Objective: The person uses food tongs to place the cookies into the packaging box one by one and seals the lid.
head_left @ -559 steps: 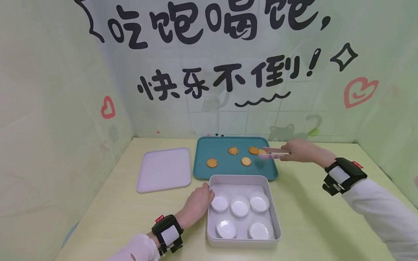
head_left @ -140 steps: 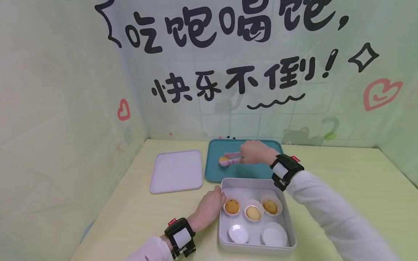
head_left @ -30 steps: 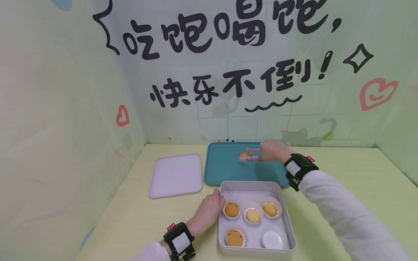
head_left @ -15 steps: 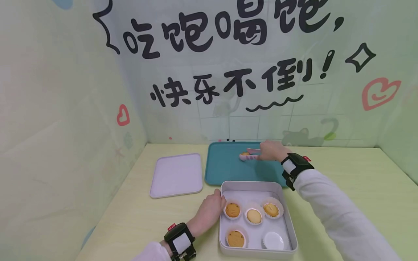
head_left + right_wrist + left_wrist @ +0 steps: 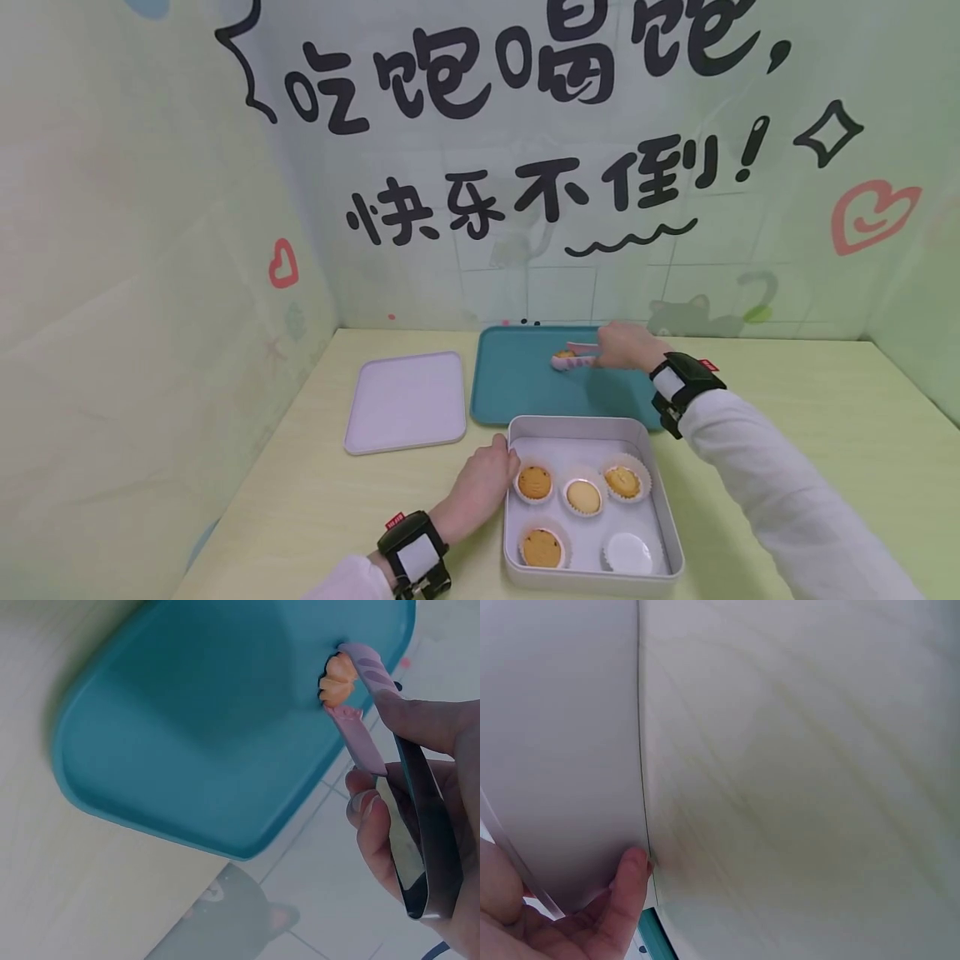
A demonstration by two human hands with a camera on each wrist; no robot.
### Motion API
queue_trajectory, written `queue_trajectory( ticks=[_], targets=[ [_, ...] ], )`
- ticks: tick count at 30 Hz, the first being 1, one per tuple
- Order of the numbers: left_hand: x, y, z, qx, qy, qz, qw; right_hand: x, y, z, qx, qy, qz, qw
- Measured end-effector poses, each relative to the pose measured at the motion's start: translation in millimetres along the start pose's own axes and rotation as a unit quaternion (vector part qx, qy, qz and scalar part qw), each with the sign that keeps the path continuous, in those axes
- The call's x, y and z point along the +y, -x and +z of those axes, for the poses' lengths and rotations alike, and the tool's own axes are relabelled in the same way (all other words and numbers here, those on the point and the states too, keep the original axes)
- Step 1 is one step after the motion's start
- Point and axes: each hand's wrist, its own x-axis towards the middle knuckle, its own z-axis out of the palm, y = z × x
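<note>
My left hand (image 5: 480, 479) grips the left wall of a white square box (image 5: 592, 585). In the left wrist view, its fingers (image 5: 626, 896) lie against the box's outer side (image 5: 562, 742). My right hand (image 5: 630, 346) holds metal tongs (image 5: 433, 832) with pink paw-like tips over the teal tray (image 5: 517, 400). Between the tips sits a flower-shaped cookie (image 5: 339, 679), close over the tray. Inside the box, paper cups hold round cookies: a speckled cookie (image 5: 535, 482), a plain cookie (image 5: 583, 497), a golden cookie (image 5: 622, 482) and a larger speckled cookie (image 5: 542, 549). One white paper cup (image 5: 628, 554) at front right is empty.
A pale lilac lid or tray (image 5: 405, 404) lies flat left of the teal tray. The box stands just in front of the teal tray on a pale wooden table (image 5: 300, 500). A printed cloth wall (image 5: 465, 283) rises behind the table.
Over the earlier frames, cookies moved from the teal tray into the box's cups, the front-left one most recently. In the last second, the tong tips drew in around the flower-shaped cookie.
</note>
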Motion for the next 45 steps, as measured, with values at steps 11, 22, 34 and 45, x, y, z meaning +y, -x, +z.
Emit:
queue_trajectory(
  ticks=[11, 22, 34, 45],
  targets=[
    [-0.6, -0.8, 1.5, 0.009, -0.011, 0.016, 0.9998, 6.6, 22.5, -11.5, 0.023, 0.010, -0.022, 0.9995],
    [0.1, 0.1, 2.7, 0.007, -0.006, 0.011, 0.9999, -3.1, 87.3, -30.0, 0.114, 0.051, -0.122, 0.9847],
    [-1.4, -1.9, 3.7, -0.001, -0.011, 0.014, 0.9998, -24.1, 186.7, -31.1, 0.151, 0.064, -0.194, 0.9672],
    [0.2, -4.2, 3.7, -0.009, -0.010, 0.006, 0.9999, -37.3, 231.4, -21.2, 0.095, 0.050, -0.234, 0.9663]
  ],
)
